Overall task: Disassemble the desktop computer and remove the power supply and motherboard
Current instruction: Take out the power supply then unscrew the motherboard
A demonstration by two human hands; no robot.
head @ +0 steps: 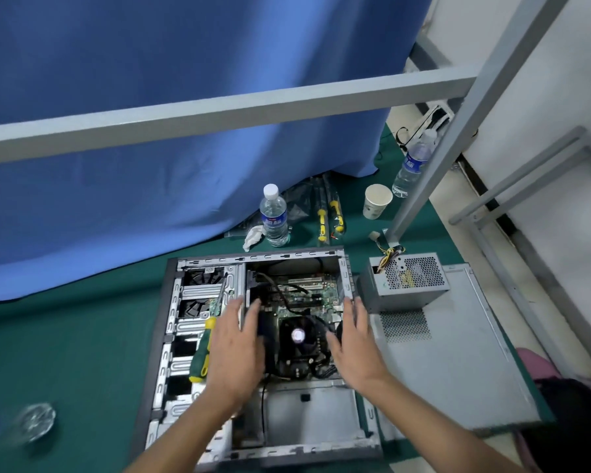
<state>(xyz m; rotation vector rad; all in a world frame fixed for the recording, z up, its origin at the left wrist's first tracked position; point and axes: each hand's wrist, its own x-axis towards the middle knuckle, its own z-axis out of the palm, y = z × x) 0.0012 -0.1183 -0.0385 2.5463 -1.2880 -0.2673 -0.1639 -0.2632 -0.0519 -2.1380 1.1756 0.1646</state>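
Inside the open case (157,336), the motherboard (304,295) remains

The left hand (234,349) is covering part of the motherboard (301,295) and part of the green-and-yellow screwdriver (201,356), so where its fingers (253,312) are touching is unclear. A blurred clear object (36,421) at lower left is defying identification. The picture's edge is cutting off the forearms. A metal post (434,172) is crossing the far water bottle (411,165).
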